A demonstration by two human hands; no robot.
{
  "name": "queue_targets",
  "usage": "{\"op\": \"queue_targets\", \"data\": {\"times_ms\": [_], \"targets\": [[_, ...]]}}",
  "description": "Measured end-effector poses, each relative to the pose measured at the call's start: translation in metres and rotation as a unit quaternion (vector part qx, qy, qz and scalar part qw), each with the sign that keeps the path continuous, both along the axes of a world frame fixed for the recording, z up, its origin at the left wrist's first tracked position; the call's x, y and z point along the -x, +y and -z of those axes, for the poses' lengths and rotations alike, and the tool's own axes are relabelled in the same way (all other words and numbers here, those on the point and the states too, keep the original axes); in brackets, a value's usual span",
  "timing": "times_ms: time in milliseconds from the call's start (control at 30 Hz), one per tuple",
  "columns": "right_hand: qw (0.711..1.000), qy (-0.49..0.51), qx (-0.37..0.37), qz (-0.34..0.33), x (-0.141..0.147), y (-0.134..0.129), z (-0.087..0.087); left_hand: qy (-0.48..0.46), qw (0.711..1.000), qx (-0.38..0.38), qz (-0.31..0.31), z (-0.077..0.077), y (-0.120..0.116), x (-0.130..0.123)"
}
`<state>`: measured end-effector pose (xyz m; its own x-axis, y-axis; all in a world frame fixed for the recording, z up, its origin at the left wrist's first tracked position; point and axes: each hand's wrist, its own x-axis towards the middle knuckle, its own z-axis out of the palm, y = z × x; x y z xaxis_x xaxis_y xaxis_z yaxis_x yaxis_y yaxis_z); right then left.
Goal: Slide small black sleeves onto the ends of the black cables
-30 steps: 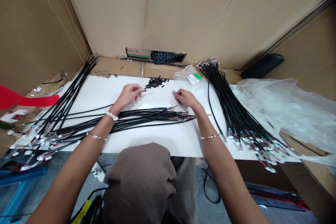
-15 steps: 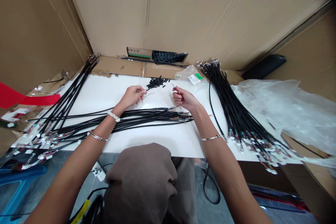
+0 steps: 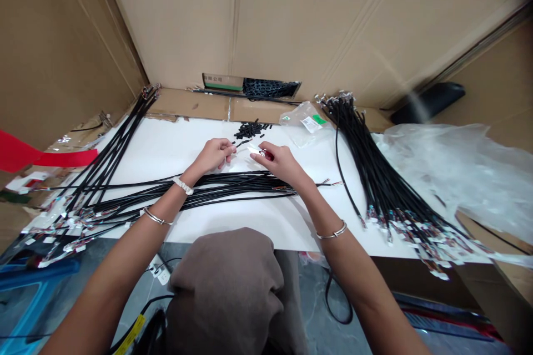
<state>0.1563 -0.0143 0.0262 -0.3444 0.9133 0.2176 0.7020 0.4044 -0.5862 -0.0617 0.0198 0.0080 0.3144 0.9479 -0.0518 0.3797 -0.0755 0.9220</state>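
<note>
My left hand point(image 3: 215, 155) pinches a thin black cable point(image 3: 242, 143) near its stripped end, just in front of a small heap of short black tube pieces point(image 3: 249, 130). To its right, my right hand point(image 3: 280, 162) is closed on a small red-handled tool point(image 3: 266, 153). The fingers and a pale glare hide most of the tool, so its kind cannot be made out. A small gap separates the two hands. Beneath the wrists a bundle of black cables point(image 3: 233, 182) lies across the white table, coloured wire ends showing at its right.
A thick bundle of black cables point(image 3: 366, 161) with white connectors lies on the right, beside clear plastic wrapping point(image 3: 458, 161). More cables point(image 3: 119, 147) lie at the left. A clear bag point(image 3: 302, 122) rests behind my right hand. Cardboard walls point(image 3: 287, 16) surround the white table point(image 3: 241, 222).
My right hand has moved left, towards the cable end at my left hand, and has turned so its back faces up. My left hand has barely shifted.
</note>
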Motion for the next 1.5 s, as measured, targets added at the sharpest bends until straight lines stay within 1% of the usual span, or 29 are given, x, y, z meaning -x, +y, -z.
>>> {"op": "queue_targets", "data": {"times_ms": [400,567,767,967,1100,1267,1367,1500], "targets": [[0.994,-0.08,-0.039,0.056,0.016,0.01,0.021,-0.018,0.999,0.021,0.018,-0.002,-0.005,-0.004],[0.993,-0.097,-0.047,0.055,0.014,0.011,0.023,-0.019,0.999,0.029,0.017,-0.003,-0.007,-0.005],[0.987,-0.134,-0.065,0.056,0.013,0.012,0.025,-0.007,1.0,0.017,0.02,-0.001,-0.007,-0.006],[0.983,-0.157,-0.07,0.057,0.014,0.012,0.025,-0.004,1.0,0.023,0.019,-0.004,-0.009,-0.006],[0.985,-0.147,-0.063,0.059,0.014,0.012,0.024,-0.008,1.0,0.018,0.019,-0.003,-0.007,-0.006],[0.993,-0.08,-0.046,0.078,0.011,0.012,0.021,-0.01,1.0,-0.025,0.003,0.002,-0.001,-0.004],[0.996,-0.045,-0.04,0.063,0.009,0.01,0.019,-0.004,1.0,-0.03,-0.006,0.002,-0.001,-0.005],[0.997,-0.048,-0.046,0.044,0.009,0.01,0.022,-0.009,1.0,-0.029,-0.003,-0.001,-0.003,-0.007]]}}
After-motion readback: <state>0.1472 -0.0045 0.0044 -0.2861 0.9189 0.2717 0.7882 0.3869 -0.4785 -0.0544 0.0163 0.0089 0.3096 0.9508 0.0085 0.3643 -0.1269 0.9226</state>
